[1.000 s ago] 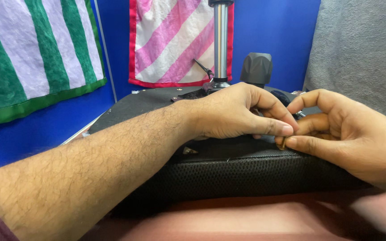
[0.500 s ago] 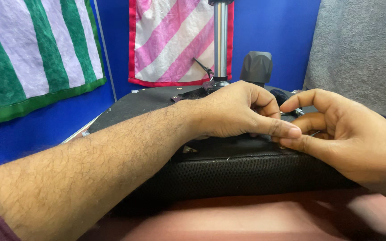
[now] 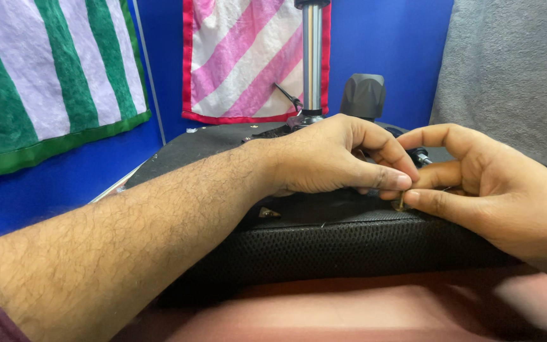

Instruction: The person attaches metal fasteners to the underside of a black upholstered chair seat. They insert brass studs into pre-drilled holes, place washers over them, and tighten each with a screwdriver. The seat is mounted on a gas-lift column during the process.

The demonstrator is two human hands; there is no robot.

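My left hand (image 3: 330, 158) reaches across a black upturned chair seat (image 3: 349, 247), its fingers curled and the thumb stretched to the right. My right hand (image 3: 495, 190) meets it from the right, fingertip to fingertip. A small brass-coloured metal piece (image 3: 402, 204), like a screw, is pinched between the two thumbs and fingertips just above the seat's padded edge. Most of the piece is hidden by the fingers.
A chrome post (image 3: 312, 57) rises from the seat's underside, with a grey knob (image 3: 363, 95) beside it. Another small metal bit (image 3: 268, 213) lies on the seat. Striped green-and-white (image 3: 45, 76) and pink-and-white (image 3: 248, 57) towels and a grey cloth (image 3: 514, 69) hang on the blue wall.
Both hands stay at the same spot; the fingertips have closed a little tighter around the small piece.
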